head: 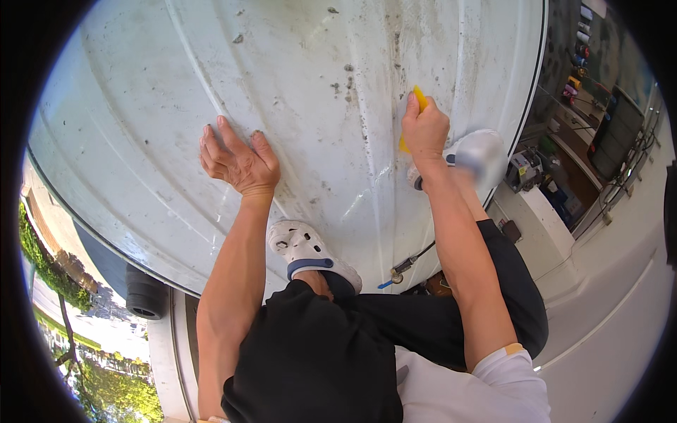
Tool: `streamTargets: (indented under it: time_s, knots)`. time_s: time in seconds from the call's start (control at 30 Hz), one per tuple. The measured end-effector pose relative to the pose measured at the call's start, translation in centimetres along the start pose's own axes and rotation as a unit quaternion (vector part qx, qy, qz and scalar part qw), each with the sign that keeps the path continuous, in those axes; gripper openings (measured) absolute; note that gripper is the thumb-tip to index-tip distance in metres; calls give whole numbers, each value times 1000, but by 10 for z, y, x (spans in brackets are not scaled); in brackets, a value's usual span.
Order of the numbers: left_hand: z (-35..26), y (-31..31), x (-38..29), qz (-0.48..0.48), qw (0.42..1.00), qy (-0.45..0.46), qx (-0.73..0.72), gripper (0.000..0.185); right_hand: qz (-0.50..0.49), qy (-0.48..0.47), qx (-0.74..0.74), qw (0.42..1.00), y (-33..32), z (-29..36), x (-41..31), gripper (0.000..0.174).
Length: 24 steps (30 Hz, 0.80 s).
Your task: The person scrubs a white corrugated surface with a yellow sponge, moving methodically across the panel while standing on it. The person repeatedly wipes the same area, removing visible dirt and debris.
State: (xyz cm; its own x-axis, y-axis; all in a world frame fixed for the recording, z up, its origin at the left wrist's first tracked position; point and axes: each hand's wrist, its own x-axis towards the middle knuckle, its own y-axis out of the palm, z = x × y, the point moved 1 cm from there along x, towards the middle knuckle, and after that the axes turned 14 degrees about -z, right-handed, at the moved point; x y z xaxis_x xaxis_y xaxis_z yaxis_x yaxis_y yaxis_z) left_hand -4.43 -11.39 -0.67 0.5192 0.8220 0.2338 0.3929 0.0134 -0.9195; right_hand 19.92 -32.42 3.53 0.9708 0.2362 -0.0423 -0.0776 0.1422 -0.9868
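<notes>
Below me is a white ribbed metal vehicle roof [312, 158], streaked with dirt and dotted with grey lumps. My right hand [427, 127] is closed around a flat yellow scraper or squeegee blade [419, 99], held against the roof between two raised ribs; part of the blade is hidden by the fingers. My left hand [240, 158] rests on the roof with its fingers spread, holding nothing. Dark grime marks its fingertips. Grey lumps [347, 84] lie on the surface between and beyond the two hands.
My white clogs [296, 240] stand on the roof. By its near edge lies a hose end with a brass valve and blue lever [395, 276]. Down to the right are a grey machine [523, 170] and a cluttered shelf. Stacked tyres [144, 299] stand at lower left.
</notes>
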Motion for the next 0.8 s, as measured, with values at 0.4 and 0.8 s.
streamTargets:
  time_s: [0.4, 0.8]
  knots:
    - [1, -3, -1, 5, 1000, 1, 16, 72, 10, -63, 4, 998, 0, 39, 46, 34]
    - [1, -3, 1, 4, 1000, 1, 22, 71, 35, -114, 25, 992, 4, 54, 78, 32]
